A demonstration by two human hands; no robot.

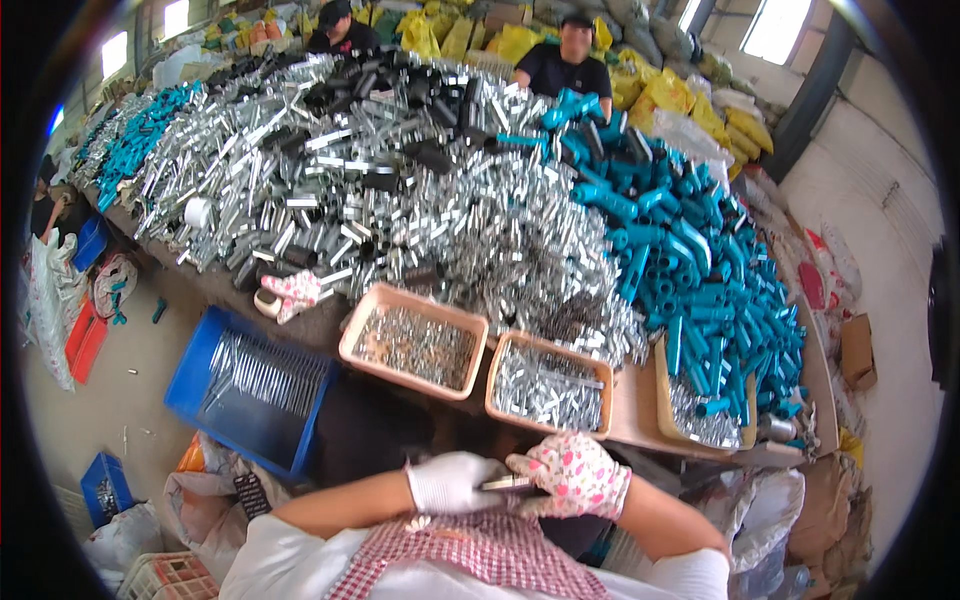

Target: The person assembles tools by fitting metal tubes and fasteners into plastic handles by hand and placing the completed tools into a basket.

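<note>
One checked apron (pixel 450 550) lay nearest. Before the table's (pixel 631 402) near edge, one white-gloved left hand (pixel 452 482) and one floral-gloved right hand (pixel 578 477) gripped one small dark piece (pixel 509 484) between their fingers; three tan trays (pixel 402 376) lined that edge rightward.

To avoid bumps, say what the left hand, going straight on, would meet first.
Besides the held piece, the left hand would likely meet the right hand first; depth there is unclear.
</note>
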